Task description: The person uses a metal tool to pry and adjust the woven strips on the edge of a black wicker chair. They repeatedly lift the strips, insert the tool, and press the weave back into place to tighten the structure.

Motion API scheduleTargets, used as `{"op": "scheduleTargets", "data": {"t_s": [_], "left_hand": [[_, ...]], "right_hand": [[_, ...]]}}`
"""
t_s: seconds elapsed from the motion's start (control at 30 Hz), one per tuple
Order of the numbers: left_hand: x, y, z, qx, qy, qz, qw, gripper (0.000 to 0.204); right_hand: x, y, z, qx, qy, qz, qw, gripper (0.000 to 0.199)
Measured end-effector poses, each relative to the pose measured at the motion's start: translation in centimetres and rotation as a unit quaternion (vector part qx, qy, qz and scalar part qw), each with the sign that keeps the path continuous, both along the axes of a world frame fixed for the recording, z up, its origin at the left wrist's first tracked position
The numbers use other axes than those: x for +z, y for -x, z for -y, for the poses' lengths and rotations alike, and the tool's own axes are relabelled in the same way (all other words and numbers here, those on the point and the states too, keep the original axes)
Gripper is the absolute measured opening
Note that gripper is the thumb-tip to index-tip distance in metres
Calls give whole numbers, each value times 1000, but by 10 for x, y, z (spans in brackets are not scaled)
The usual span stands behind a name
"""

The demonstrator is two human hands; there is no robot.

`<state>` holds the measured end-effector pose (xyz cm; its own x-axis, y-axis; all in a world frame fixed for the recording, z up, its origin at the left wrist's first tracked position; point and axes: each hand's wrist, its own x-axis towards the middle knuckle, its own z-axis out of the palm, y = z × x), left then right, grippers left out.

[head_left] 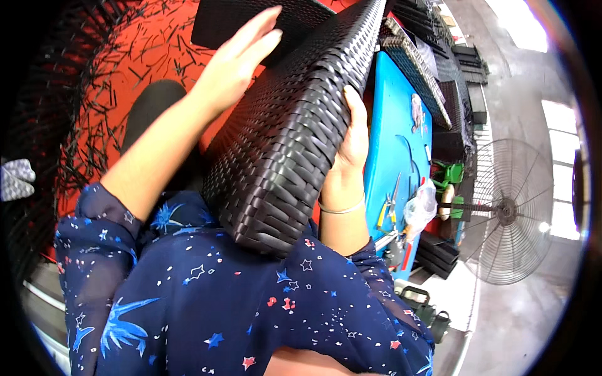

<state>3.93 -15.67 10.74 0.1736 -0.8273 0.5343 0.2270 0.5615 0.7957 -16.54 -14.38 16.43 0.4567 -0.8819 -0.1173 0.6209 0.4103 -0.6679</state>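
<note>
A black woven rattan panel (285, 144) of flat glossy strips stands tilted in front of me. Its near end rests against my lap and its far end points up and to the right. My right hand (352, 141) grips its right side, the thumb lying along the edge and the other fingers mostly hidden. On the left side, my left hand (233, 67) is open with fingers stretched out, beside the panel's upper left face. Whether that palm touches the weave I cannot tell. Behind these fingers is another dark woven surface (216, 25).
A blue tabletop (392, 106) to the right bears yellow-handled pliers (387, 210), a clear plastic bag (420, 210) and other small tools. Black strip scraps litter the red floor (141, 53). Woven pieces (417, 75) stand beyond the table, near a large fan (511, 212).
</note>
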Motion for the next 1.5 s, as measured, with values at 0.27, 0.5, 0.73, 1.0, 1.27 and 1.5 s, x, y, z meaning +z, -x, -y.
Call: {"op": "scheduleTargets", "data": {"t_s": [0.27, 0.5, 0.73, 1.0, 1.27, 1.5], "left_hand": [[-13, 62, -18, -186, -52, -5, 981, 65], [-65, 53, -54, -84, -86, 22, 993, 63], [-71, 61, -83, -263, -188, -346, 881, 82], [-90, 43, -93, -222, -148, -382, 885, 79], [-52, 55, -92, -222, -88, -269, 933, 91], [-62, 99, -34, -218, -107, -340, 908, 70]], "right_hand": [[7, -7, -12, -90, -24, -66, 994, 40], [-2, -12, -5, -102, 46, -130, 985, 39], [-28, -25, 8, -118, 75, -123, 983, 34], [-14, -54, 15, -20, 101, -122, 987, 34], [-25, -40, 24, -7, 74, -153, 985, 37], [-37, -19, 80, -1, 24, -147, 989, 32]]}}
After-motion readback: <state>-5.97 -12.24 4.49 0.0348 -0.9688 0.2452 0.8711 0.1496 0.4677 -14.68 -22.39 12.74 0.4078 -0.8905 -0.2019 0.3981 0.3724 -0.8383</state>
